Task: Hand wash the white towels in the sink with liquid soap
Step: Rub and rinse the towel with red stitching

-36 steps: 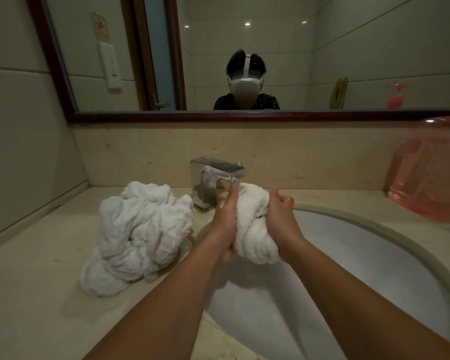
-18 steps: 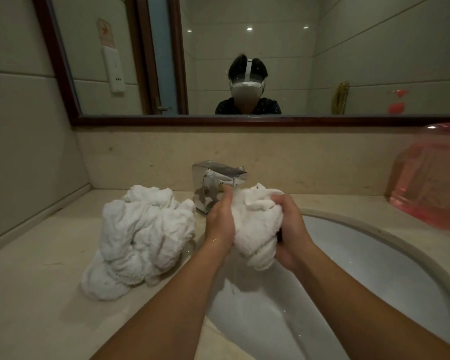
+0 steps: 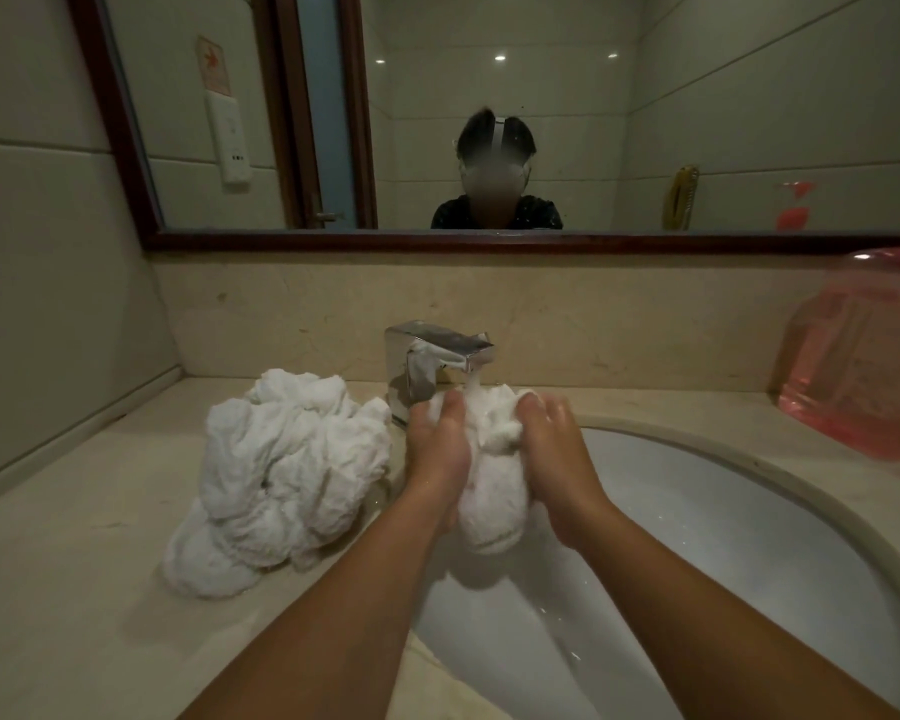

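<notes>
A bunched white towel (image 3: 492, 491) hangs between both my hands over the left part of the white sink (image 3: 697, 511). My left hand (image 3: 437, 454) grips its left side and my right hand (image 3: 554, 454) grips its right side, fingers curled into the cloth. Water runs from the chrome tap (image 3: 432, 361) onto the top of the towel. A crumpled pile of white towels (image 3: 287, 475) lies on the counter left of the sink. A large pink bottle of liquid soap (image 3: 863, 366) stands at the back right.
The beige stone counter (image 3: 74, 589) surrounds the sink, with a tiled wall close on the left. A framed mirror (image 3: 489, 241) runs above the backsplash and reflects a person wearing a headset.
Both hands have lifted the towel up under the tap spout, and water now falls on it. The hands have squeezed closer together around the cloth.
</notes>
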